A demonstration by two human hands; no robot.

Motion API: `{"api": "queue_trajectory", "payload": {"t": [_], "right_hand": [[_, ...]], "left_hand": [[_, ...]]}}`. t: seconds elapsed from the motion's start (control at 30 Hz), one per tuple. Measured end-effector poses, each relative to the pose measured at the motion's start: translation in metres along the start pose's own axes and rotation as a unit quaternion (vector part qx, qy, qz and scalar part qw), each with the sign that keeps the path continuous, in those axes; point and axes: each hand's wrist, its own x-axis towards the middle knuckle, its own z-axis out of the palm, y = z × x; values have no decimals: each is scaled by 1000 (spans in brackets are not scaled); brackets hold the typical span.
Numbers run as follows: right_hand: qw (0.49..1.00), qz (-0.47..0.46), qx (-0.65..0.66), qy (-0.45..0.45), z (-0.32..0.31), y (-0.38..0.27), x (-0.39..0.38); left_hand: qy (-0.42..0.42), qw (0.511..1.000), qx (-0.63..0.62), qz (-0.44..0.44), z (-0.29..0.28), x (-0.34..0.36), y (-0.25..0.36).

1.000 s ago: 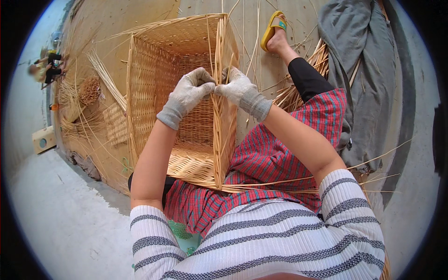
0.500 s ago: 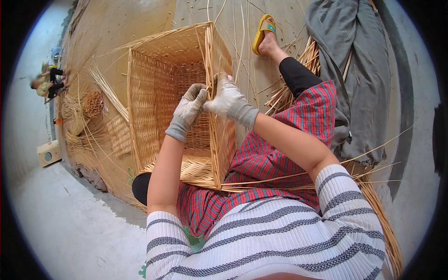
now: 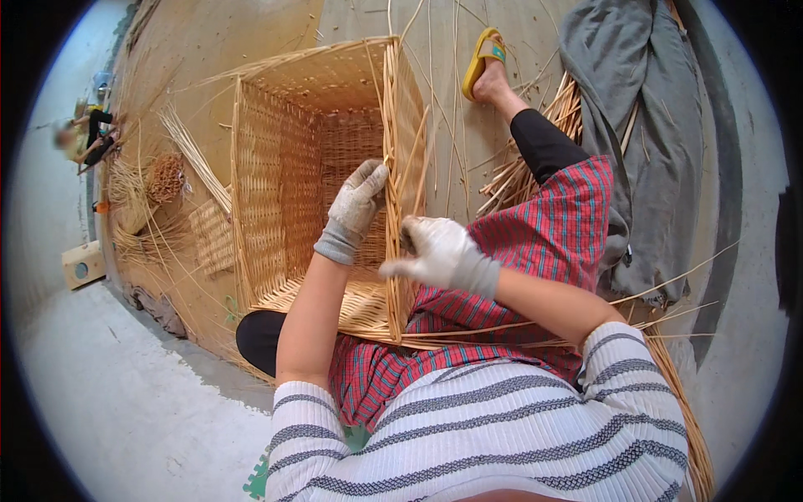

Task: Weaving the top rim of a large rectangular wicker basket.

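Observation:
A large rectangular wicker basket (image 3: pixel 280 176) lies on its side against my lap, its mouth toward me and its woven inside showing. Wearing a pale work glove, my left hand (image 3: pixel 358 201) is closed on the basket's right-hand rim, fingertips pinching the plaited willow edge. My right hand (image 3: pixel 443 253), gloved too, is lower down, just outside the same rim. Its thumb reaches across toward the edge, apart from the curled fingers, and the hand is slightly blurred. A loose willow rod (image 3: pixel 416 159) slants out from the basket's outer side, above the right hand.
Thin rods lie strewn on the floor beyond the basket. A bundle of sticks (image 3: pixel 535 159) and grey cloth (image 3: pixel 644 125) lie right of my outstretched leg. Left are a woven panel (image 3: pixel 212 238) and a pale rod bundle (image 3: pixel 194 159). Another person (image 3: pixel 88 138) sits at far left.
My right hand has left the rim beside my left hand and moved down toward me, its fingers loosening. My left hand stays on the rim. The view has shifted slightly.

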Motion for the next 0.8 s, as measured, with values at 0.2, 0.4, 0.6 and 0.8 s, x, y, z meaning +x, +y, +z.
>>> {"api": "queue_trajectory", "payload": {"t": [0.2, 0.4, 0.6, 0.8], "right_hand": [[992, 19, 25, 121, 45, 4, 8], [992, -14, -107, 66, 24, -6, 11], [938, 60, 316, 126, -14, 100, 61], [943, 9, 313, 116, -69, 66, 139]], "left_hand": [[43, 999, 8, 14, 17, 8, -1], [70, 979, 153, 113, 21, 12, -4], [5, 944, 312, 111, 14, 18, 25], [-34, 863, 347, 364, 31, 42, 12]]}}
